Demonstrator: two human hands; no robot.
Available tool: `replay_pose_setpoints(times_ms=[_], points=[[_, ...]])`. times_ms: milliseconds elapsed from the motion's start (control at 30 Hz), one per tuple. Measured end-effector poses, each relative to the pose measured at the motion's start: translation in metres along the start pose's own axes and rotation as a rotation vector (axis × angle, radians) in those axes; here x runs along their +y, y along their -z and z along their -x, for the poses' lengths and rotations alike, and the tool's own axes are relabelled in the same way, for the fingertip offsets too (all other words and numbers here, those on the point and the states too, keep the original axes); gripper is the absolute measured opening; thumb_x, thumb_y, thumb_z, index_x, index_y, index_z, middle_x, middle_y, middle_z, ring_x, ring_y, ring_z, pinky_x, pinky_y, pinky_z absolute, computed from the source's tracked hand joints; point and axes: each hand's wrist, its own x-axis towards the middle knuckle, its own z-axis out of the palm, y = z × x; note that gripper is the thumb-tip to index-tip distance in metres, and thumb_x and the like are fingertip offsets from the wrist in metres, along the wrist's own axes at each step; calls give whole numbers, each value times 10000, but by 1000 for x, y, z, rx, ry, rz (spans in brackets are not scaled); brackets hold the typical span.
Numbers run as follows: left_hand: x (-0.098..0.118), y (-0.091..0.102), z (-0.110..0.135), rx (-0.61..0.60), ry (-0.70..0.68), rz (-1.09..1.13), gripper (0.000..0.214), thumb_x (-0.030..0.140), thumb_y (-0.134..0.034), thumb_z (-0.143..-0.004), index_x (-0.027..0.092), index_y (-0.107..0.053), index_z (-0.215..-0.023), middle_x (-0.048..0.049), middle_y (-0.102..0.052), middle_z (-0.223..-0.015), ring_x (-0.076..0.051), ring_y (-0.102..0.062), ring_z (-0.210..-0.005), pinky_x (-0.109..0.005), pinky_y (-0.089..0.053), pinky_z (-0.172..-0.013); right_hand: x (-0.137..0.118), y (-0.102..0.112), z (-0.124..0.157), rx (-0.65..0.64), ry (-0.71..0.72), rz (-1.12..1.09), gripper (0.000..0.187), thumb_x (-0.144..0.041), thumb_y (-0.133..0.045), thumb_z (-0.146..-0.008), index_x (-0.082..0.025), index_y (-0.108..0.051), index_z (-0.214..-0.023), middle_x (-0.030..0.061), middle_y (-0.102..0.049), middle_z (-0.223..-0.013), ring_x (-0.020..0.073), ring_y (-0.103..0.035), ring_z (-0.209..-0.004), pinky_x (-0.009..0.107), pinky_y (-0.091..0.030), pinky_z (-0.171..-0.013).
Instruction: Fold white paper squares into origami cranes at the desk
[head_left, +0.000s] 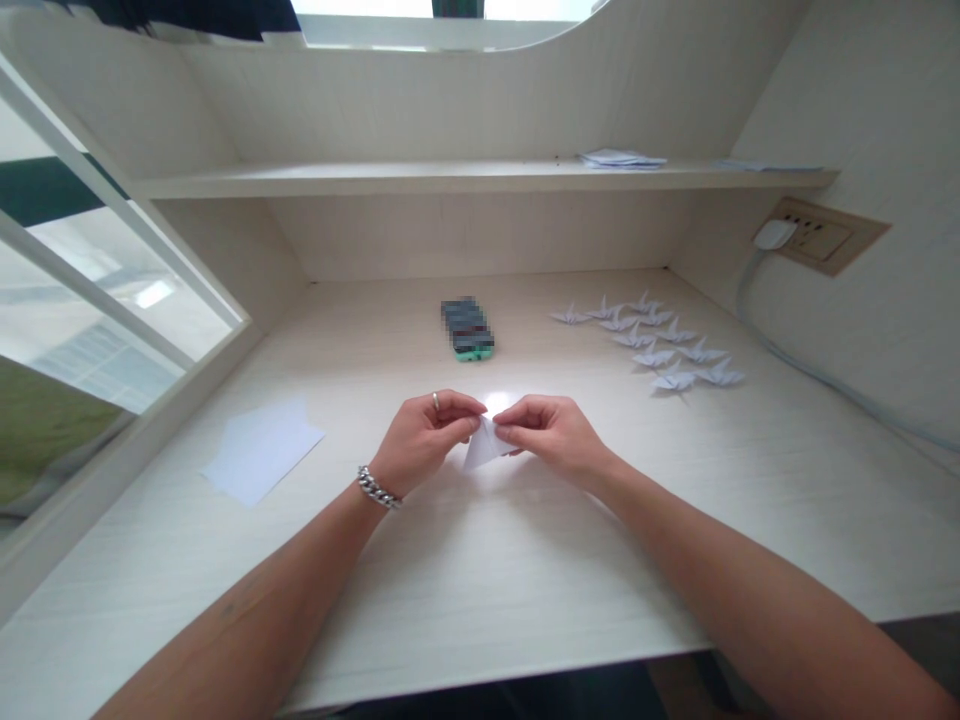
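Observation:
My left hand [429, 433] and my right hand [546, 432] meet over the middle of the pale desk [480, 560]. Both pinch a small folded white paper [484, 448] between thumb and fingertips, its lower point hanging toward the desk. The left hand wears a ring, and a chain bracelet [379, 489] circles its wrist. Several finished white paper cranes [660, 345] lie in rows at the right rear of the desk.
A stack of white paper sheets [259, 452] lies to the left. A phone in a teal case [466, 329] rests behind my hands. A shelf [480, 178] above carries more papers [621, 158]. A wall socket [817, 236] with a white plug and cable is on the right wall.

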Motion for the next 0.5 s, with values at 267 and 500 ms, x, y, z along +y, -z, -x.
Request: replay_pose_setpoints(times_ms=[267,500], points=[[-2,-1,1,-10,19,5,234,317,-761,-689,134,-707,-826,-49,-720,-755,-154,-653,-661,-273,-554,-615,1,-1,0,-3,23,57,197,-318,-736,-705,-148,-728,-805,29,-701,-747,151,-648,-688,298,-550,-644],[-5,0,0,19,-16,-109,214,318,-758,-698,140,-705,-805,-50,-727,-748,-153,-655,-646,-264,-547,-607,4,0,0,-49,7,86,196,-315,-695,-739,-157,-721,-851,35,-699,-786,153,-649,-715,302,-550,-664]])
